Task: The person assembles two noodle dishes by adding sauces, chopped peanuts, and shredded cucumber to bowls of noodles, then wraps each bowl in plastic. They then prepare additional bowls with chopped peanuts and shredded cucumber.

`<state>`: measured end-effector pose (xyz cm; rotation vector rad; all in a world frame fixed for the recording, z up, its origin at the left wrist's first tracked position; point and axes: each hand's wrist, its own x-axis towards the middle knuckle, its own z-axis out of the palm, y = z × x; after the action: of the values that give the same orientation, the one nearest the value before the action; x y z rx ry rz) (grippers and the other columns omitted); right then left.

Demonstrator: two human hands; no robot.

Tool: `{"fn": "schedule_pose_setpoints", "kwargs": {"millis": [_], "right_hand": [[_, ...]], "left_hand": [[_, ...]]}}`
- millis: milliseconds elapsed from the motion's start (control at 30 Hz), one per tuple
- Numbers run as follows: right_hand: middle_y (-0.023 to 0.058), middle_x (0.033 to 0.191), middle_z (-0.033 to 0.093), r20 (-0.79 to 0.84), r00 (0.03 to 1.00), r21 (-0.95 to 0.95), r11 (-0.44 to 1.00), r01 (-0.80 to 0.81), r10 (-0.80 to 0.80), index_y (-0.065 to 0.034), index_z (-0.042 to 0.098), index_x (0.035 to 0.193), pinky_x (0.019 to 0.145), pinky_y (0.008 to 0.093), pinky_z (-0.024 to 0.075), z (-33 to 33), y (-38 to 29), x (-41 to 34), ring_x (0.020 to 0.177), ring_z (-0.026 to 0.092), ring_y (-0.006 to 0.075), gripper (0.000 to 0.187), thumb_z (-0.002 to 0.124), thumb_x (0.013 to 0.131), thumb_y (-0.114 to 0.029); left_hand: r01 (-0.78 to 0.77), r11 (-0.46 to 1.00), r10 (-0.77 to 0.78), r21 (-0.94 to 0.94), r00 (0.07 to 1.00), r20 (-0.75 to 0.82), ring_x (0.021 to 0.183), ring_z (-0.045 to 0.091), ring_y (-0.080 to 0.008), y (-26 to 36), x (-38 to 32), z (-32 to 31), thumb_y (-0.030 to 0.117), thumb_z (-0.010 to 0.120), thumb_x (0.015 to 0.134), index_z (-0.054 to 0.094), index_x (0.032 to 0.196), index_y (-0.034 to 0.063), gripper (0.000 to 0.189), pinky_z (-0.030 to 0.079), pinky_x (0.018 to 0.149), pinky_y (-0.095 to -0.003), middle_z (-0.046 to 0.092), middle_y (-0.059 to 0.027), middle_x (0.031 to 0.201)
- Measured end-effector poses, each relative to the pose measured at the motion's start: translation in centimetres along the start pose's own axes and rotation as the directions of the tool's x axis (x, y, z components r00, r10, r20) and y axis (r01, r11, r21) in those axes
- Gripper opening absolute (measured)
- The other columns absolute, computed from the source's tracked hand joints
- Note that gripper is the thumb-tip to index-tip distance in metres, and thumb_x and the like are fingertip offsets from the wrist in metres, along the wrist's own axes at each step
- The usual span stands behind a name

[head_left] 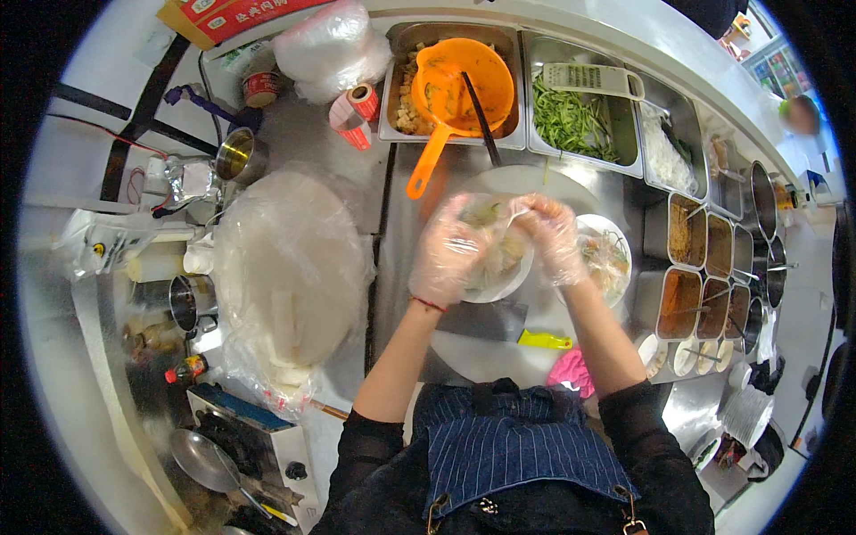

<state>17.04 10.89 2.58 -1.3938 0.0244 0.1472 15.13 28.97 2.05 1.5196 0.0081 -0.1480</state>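
In thin clear plastic gloves, my left hand [452, 251] cups a clear plastic bag of food [498, 251] with greens visible inside. My right hand [552, 231] pinches the bag's gathered top between its fingers. Beneath them lies a white round plate [513, 289] on a round whitish board [468, 354]. A second white plate [626, 251] to the right, partly behind my right forearm, bears another clear bag of food [602, 261]. Nearer to me on the board rests a wide-bladed knife or cleaver with a yellow-green handle [545, 340]. A pink cloth [570, 372] lies beside it.
An orange strainer-like ladle [438, 150] rests over a steel pan at the back, beside a pan of shredded cucumber [575, 124] with a grater [592, 80]. Plastic-covered round sheets [287, 261] lie left. Seasoning containers [681, 304] stand right; a stove [294, 461] is lower left.
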Motion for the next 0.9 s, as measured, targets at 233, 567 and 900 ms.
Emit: {"fn": "schedule_pose_setpoints", "kwargs": {"millis": [233, 567, 900], "right_hand": [[-0.0028, 0.056, 0.039, 0.322, 0.766, 0.922, 0.0, -0.388, 0.557, -0.0024, 0.062, 0.1, 0.04, 0.0235, 0.0254, -6.6, 5.6, -1.9, 0.041, 0.03, 0.0087, 0.024, 0.042, 0.092, -0.013], [-0.0019, 0.071, 0.054, 0.121, 0.902, 0.324, 0.842, -0.431, 0.415, -0.0095, 0.043, 0.139, 0.045, 0.0238, 0.0395, 1.3, 3.3, -2.9, 0.057, 0.049, 0.0103, 0.051, 0.058, 0.094, -0.031], [0.0098, 0.101, 0.064, -0.419, 0.89, -0.185, 0.942, -0.279, 0.181, -0.0045, 0.062, 0.103, 0.073, 0.0337, 0.0484, -5.9, 5.2, -2.4, 0.086, 0.06, 0.0218, 0.026, 0.061, 0.09, -0.027]], "left_hand": [[0.401, 0.818, -0.475, -0.412, 0.875, -0.091, 0.051, 0.04, -0.0063, -6.0, -1.7, -4.5, 0.01, 0.057, 0.089, 0.059, 0.094, 0.0024, 0.01, 0.035, 0.046, -0.0192, 0.05, 0.0031, 0.067], [0.503, 0.782, -0.354, -0.368, 0.845, 0.402, 0.058, 0.048, -0.0059, 1.3, -3.0, 0.8, 0.01, 0.059, 0.089, 0.06, 0.102, 0.0025, 0.015, 0.041, 0.052, -0.0202, 0.048, 0.0039, 0.066], [0.274, 0.961, -0.263, -0.028, 0.881, -0.393, 0.085, 0.058, -0.0101, -5.2, -2.7, -6.5, 0.018, 0.064, 0.09, 0.059, 0.116, -0.0004, 0.033, 0.048, 0.074, -0.0247, 0.065, -0.0059, 0.099]]}}
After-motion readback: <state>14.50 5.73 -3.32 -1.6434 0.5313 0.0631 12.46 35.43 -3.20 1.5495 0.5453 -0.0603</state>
